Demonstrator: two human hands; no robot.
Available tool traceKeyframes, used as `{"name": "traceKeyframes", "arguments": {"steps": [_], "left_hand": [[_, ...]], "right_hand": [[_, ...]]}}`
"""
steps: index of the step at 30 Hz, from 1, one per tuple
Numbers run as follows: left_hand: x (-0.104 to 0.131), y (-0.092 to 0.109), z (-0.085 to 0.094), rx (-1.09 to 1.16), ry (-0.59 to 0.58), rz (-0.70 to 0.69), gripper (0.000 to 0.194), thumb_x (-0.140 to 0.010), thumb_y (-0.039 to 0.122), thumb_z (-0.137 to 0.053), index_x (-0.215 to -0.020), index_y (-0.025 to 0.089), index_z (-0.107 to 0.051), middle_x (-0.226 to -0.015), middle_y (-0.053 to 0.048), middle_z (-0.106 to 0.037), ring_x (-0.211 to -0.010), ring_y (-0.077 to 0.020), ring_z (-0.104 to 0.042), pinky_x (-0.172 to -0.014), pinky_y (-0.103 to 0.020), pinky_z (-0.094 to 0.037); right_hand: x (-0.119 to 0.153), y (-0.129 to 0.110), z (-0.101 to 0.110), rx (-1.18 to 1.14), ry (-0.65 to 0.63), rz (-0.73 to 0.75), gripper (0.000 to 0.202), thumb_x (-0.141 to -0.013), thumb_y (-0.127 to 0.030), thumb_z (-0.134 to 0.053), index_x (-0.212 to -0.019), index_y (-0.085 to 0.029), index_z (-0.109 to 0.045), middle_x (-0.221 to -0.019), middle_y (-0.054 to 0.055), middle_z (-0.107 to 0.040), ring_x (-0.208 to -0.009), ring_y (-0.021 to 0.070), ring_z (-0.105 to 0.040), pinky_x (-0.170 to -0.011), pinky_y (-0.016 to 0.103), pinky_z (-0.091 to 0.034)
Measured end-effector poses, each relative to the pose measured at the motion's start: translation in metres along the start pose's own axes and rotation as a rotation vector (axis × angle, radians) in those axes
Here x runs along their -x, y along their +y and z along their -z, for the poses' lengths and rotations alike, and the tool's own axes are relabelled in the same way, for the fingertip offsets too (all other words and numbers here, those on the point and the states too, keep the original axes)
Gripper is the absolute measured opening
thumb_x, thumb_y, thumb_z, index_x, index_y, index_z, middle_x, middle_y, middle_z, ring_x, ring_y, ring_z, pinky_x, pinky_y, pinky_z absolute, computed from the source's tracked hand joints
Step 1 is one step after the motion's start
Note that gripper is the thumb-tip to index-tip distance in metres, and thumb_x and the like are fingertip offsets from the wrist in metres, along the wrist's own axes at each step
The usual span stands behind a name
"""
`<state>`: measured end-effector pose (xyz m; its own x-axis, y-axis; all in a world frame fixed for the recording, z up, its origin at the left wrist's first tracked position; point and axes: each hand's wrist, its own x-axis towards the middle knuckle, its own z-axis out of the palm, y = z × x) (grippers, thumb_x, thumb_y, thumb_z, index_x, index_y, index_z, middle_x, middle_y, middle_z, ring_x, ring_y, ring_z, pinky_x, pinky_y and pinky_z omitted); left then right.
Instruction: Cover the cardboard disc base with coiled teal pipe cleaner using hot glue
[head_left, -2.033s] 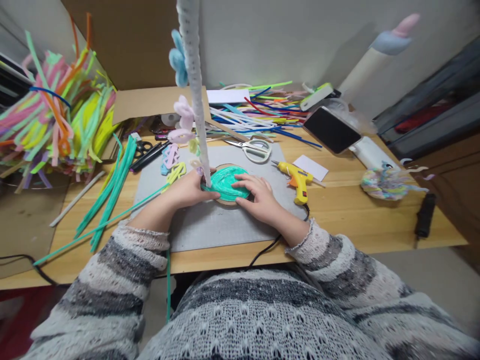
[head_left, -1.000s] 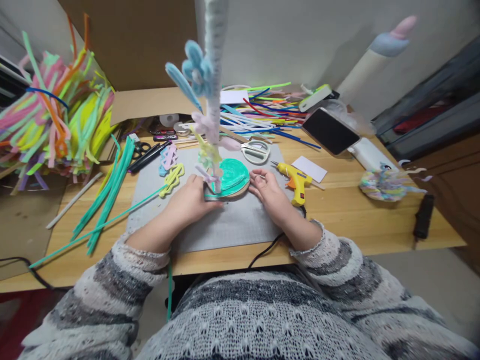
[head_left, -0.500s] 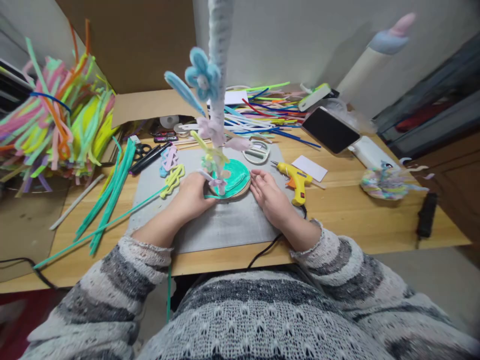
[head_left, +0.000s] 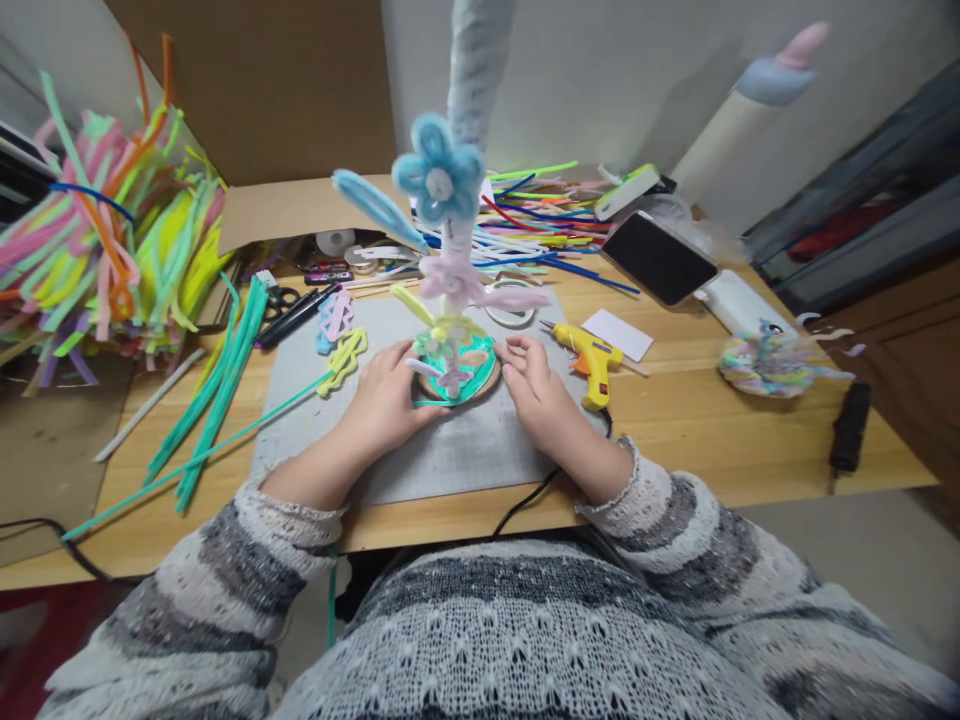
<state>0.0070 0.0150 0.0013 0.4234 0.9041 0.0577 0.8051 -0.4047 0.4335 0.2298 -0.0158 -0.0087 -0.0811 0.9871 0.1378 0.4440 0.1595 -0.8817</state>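
Between my two hands stands a tall pipe-cleaner flower stand: a white wrapped stem [head_left: 474, 95] rises from a round cardboard base [head_left: 480, 392] covered with turquoise pipe cleaner. Up the stem sit a blue flower [head_left: 437, 182], a pink flower [head_left: 452, 282] and smaller yellow, green and purple pieces. My left hand [head_left: 382, 400] grips the base's left edge, its thumb along the front where a thin turquoise strand [head_left: 247, 430] runs off to the left. At the right edge, my right hand [head_left: 536, 390] holds the base with curled fingers. The stem's foot is partly hidden by flowers.
A grey cutting mat [head_left: 450, 470] lies under the work. Right of it are a yellow glue gun [head_left: 596, 365] and a phone [head_left: 660, 258]. Turquoise pipe cleaners [head_left: 214, 400], scissors [head_left: 277, 300] and a large pipe-cleaner bundle [head_left: 105, 230] are at left.
The stem and its flowers have swung to the right and look nearer, as the base has turned or tilted between my hands. Both hands stay at its sides.
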Motion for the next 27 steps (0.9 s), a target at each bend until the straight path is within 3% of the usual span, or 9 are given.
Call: {"name": "traceKeyframes", "arguments": {"steps": [5,8,12,17,22,27], "left_hand": [[0.000,0.003,0.001,-0.046,0.004,0.025,0.047,-0.069,0.045,-0.080,-0.103,0.017,-0.062,-0.114,-0.014,-0.061,-0.120,-0.0360,-0.049,-0.103,-0.052,-0.039],[0.000,0.004,0.001,-0.032,-0.001,0.048,0.047,-0.068,0.045,-0.081,-0.102,0.018,-0.063,-0.113,-0.014,-0.061,-0.119,-0.0362,-0.050,-0.101,-0.053,-0.039],[0.002,0.008,0.002,-0.043,0.004,0.031,0.044,-0.071,0.043,-0.078,-0.104,0.019,-0.063,-0.117,-0.013,-0.060,-0.119,-0.0348,-0.049,-0.103,-0.051,-0.038],[0.006,0.015,0.003,-0.114,0.128,0.043,0.051,-0.070,0.041,-0.078,-0.109,0.015,-0.060,-0.122,-0.015,-0.054,-0.115,-0.0330,-0.051,-0.097,-0.045,-0.043],[0.008,0.016,0.004,-0.046,-0.055,0.017,0.013,-0.080,0.031,-0.067,-0.078,0.019,-0.063,-0.084,-0.006,-0.065,-0.082,-0.0233,-0.061,-0.073,-0.033,-0.045],[0.011,0.016,0.004,0.082,-0.171,-0.030,0.012,-0.084,0.026,-0.062,-0.075,0.020,-0.067,-0.073,-0.002,-0.068,-0.069,-0.0184,-0.060,-0.063,-0.028,-0.039]], "right_hand": [[0.004,-0.007,0.001,0.248,0.054,0.169,0.030,-0.091,-0.026,-0.041,-0.121,-0.020,-0.042,-0.110,0.016,-0.072,-0.117,0.0285,-0.062,-0.116,0.060,-0.020],[0.006,-0.010,0.000,0.334,0.050,0.232,0.030,-0.090,-0.021,-0.040,-0.120,-0.021,-0.042,-0.103,0.013,-0.073,-0.109,0.0280,-0.066,-0.117,0.061,-0.014],[0.007,-0.010,-0.003,0.398,0.010,0.293,0.029,-0.089,-0.020,-0.040,-0.118,-0.021,-0.043,-0.103,0.010,-0.071,-0.103,0.0263,-0.066,-0.117,0.059,-0.018],[0.004,-0.011,-0.006,0.576,-0.034,0.374,0.027,-0.088,-0.017,-0.038,-0.113,-0.017,-0.050,-0.095,0.010,-0.069,-0.095,0.0258,-0.065,-0.115,0.054,-0.024],[0.001,-0.012,-0.006,0.660,-0.043,0.401,0.027,-0.084,-0.013,-0.040,-0.106,-0.017,-0.055,-0.092,0.010,-0.069,-0.092,0.0254,-0.063,-0.113,0.051,-0.026],[0.003,-0.010,-0.006,0.712,-0.059,0.418,0.017,-0.089,-0.021,-0.046,-0.086,-0.021,-0.063,-0.085,0.006,-0.069,-0.091,0.0239,-0.063,-0.114,0.051,-0.022]]}}
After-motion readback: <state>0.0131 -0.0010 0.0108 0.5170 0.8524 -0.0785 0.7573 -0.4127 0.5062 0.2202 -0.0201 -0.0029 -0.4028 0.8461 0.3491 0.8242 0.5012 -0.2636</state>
